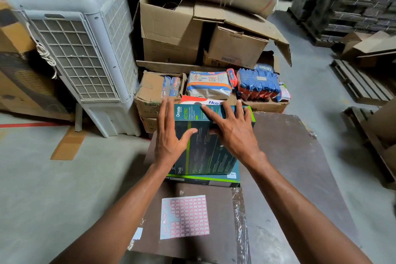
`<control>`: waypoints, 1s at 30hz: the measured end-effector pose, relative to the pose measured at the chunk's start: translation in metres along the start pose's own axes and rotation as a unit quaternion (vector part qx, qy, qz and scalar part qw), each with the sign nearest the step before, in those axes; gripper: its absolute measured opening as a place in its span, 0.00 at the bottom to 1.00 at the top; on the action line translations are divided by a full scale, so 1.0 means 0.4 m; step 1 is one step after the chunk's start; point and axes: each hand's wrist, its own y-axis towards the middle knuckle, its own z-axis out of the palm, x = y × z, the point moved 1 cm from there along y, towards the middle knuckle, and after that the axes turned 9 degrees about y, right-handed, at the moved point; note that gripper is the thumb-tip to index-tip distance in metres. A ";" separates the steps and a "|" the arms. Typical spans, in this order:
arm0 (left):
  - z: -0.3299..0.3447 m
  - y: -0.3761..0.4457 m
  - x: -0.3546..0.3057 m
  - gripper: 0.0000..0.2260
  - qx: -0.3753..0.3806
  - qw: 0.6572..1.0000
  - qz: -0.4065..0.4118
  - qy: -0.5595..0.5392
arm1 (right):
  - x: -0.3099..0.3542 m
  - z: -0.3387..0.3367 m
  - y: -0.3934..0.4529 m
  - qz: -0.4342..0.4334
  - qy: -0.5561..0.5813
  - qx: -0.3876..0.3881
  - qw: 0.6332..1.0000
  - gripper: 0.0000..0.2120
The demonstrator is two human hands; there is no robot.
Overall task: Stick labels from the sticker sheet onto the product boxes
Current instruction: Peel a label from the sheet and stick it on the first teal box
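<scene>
We see the left hand and right hand lying flat, fingers spread, on the green box. The sticker sheet lies nearer (some stickers gone).

Both hands flat on teal product box | left hand | right hand | sticker sheet at 6 o'clock

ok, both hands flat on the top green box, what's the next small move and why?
Probably draw the right hand back to the sticker sheet to peel a label, while the left hand steadies the green box. Neither hand holds a label, and the sheet lies untouched nearer the person.
</scene>
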 end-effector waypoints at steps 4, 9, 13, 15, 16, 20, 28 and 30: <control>0.017 -0.047 0.043 0.36 0.203 0.958 -0.202 0.011 | 0.002 -0.007 -0.005 -0.002 -0.003 0.004 1.000 0.32; 0.036 -0.098 0.053 0.33 0.262 0.931 -0.255 -0.010 | -0.030 -0.010 -0.019 -0.002 0.005 -0.019 1.000 0.34; 0.053 -0.052 0.041 0.30 0.127 0.988 -0.088 -0.015 | -0.086 -0.003 -0.036 0.043 0.095 -0.052 0.993 0.37; 0.060 -0.002 0.025 0.29 0.096 0.995 -0.008 0.003 | -0.120 0.015 -0.054 0.067 0.180 -0.076 0.978 0.39; 0.063 0.024 0.014 0.30 0.093 0.995 0.019 0.038 | -0.133 0.027 -0.065 0.080 0.234 -0.087 0.965 0.39; 0.076 0.070 -0.019 0.31 0.134 0.968 0.117 0.179 | -0.140 0.089 -0.117 0.142 0.383 -0.097 0.907 0.35; 0.164 0.040 -0.038 0.34 0.233 0.918 0.168 0.274 | -0.182 0.248 -0.193 0.240 0.518 -0.064 0.819 0.36; 0.186 0.026 -0.054 0.34 0.239 0.912 0.178 0.281 | -0.200 0.279 -0.204 0.267 0.539 -0.050 0.797 0.35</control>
